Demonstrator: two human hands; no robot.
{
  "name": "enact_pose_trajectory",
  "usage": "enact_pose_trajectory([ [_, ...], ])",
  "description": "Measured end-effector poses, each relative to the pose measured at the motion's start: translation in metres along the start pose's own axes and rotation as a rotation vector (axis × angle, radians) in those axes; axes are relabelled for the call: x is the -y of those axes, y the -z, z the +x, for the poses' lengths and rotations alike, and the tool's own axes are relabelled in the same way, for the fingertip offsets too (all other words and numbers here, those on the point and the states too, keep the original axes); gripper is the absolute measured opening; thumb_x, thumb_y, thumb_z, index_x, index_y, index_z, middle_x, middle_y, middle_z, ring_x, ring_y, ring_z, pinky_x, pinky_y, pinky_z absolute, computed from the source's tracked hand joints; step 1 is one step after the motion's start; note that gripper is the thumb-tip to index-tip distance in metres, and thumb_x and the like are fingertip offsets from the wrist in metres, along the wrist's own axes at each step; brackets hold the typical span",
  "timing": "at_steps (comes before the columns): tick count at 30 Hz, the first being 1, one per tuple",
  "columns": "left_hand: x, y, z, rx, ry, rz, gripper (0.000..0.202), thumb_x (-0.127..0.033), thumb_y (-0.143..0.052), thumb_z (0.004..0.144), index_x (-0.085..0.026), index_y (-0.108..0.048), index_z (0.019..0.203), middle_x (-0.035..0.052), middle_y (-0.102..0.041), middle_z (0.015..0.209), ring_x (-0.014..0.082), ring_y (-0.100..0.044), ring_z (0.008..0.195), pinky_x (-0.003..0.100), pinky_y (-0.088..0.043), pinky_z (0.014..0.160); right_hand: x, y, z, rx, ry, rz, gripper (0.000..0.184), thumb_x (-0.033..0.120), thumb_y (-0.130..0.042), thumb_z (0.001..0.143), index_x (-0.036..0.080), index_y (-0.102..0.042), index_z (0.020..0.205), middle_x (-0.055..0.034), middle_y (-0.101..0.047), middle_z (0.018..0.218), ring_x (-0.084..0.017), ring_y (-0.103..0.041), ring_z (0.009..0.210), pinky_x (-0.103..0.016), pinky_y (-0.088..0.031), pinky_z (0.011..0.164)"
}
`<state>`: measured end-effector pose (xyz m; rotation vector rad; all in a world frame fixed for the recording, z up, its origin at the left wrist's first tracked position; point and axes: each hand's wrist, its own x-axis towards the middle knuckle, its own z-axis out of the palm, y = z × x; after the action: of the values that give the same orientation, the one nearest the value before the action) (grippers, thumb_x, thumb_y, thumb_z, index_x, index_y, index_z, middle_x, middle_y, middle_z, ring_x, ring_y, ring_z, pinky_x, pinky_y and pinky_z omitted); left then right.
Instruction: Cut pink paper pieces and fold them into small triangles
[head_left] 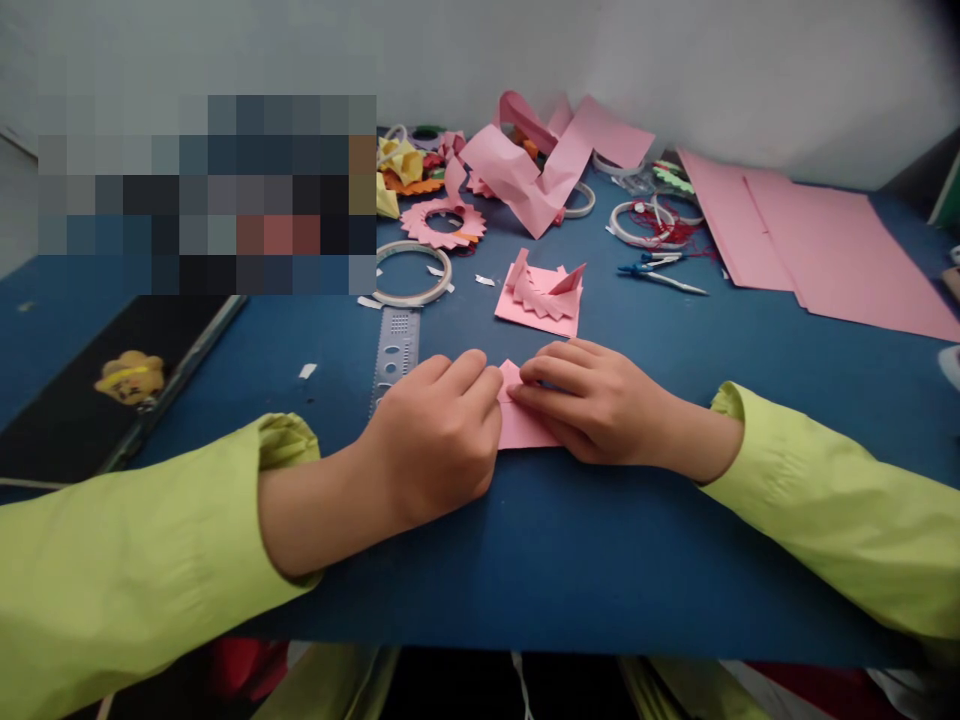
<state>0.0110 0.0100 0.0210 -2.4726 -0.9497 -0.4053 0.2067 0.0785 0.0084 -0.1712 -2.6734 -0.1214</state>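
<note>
Between my two hands a small piece of folded pink paper (525, 432) lies on the blue table, its top coming to a point. My left hand (446, 425) is closed, with its curled fingers pressed on the paper's left side; they hide that edge. From the right, my right hand (600, 400) pinches the paper near its peak with thumb and fingers. Just beyond sits a stack of folded pink pieces (541, 292) with pleated, pointed flaps. A clear plastic ruler (397, 345) lies partly under my left hand.
Rolls of tape (412, 273), a pink paper ring (442, 222) and crumpled pink paper (525, 175) crowd the back. A blue compass (660, 272) and large pink sheets (847, 240) lie right. At left is a dark flat object with a bear charm (131, 377).
</note>
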Motion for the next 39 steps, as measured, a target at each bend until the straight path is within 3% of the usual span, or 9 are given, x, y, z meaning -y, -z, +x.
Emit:
enact_pose_trajectory([
  [7, -0.001, 0.002, -0.002, -0.025, 0.035, -0.008, 0.019, -0.005, -0.050, 0.076, -0.010, -0.065, 0.066, 0.0102, -0.065, 0.067, 0.0251, -0.064, 0.072, 0.033, -0.046, 0.051, 0.000, 0.000, 0.000, 0.000, 0.001, 0.005, 0.022, 0.011, -0.043, 0.088, 0.007, -0.064, 0.096, -0.0125, -0.064, 0.088, -0.021, -0.053, 0.082, -0.036, -0.049, 0.069],
  [15, 0.000, -0.007, 0.000, 0.085, 0.074, -0.059, 0.028, -0.010, -0.045, 0.082, 0.000, -0.065, 0.098, 0.0179, -0.067, 0.103, 0.0284, -0.062, 0.091, 0.037, -0.052, 0.068, 0.000, -0.001, 0.000, 0.015, -0.007, -0.016, 0.023, 0.014, -0.039, 0.091, 0.009, -0.061, 0.097, -0.0122, -0.063, 0.090, -0.020, -0.053, 0.084, -0.036, -0.049, 0.069],
  [20, 0.002, -0.010, 0.001, 0.134, 0.088, -0.095, 0.036, -0.012, -0.042, 0.084, 0.002, -0.061, 0.111, 0.0200, -0.063, 0.114, 0.0311, -0.060, 0.098, 0.041, -0.052, 0.074, 0.000, -0.002, 0.000, 0.005, -0.001, -0.020, 0.022, 0.012, -0.041, 0.089, 0.008, -0.061, 0.094, -0.0133, -0.064, 0.091, -0.021, -0.054, 0.086, -0.036, -0.050, 0.069],
  [29, 0.002, -0.010, 0.001, 0.014, 0.038, -0.029, 0.023, -0.005, -0.045, 0.081, -0.001, -0.066, 0.089, 0.0181, -0.066, 0.107, 0.0281, -0.063, 0.091, 0.040, -0.050, 0.074, -0.001, -0.003, -0.002, 0.007, 0.007, -0.016, 0.022, 0.012, -0.040, 0.089, 0.009, -0.060, 0.098, -0.0130, -0.062, 0.093, -0.022, -0.054, 0.089, -0.036, -0.049, 0.070],
  [39, 0.004, -0.003, 0.001, 0.008, -0.043, 0.020, 0.025, -0.005, -0.043, 0.084, -0.009, -0.066, 0.074, 0.0104, -0.066, 0.074, 0.0201, -0.059, 0.067, 0.034, -0.048, 0.063, 0.000, -0.001, 0.000, 0.022, -0.008, 0.006, 0.021, 0.012, -0.042, 0.089, 0.009, -0.060, 0.099, -0.0124, -0.062, 0.092, -0.020, -0.052, 0.083, -0.035, -0.048, 0.070],
])
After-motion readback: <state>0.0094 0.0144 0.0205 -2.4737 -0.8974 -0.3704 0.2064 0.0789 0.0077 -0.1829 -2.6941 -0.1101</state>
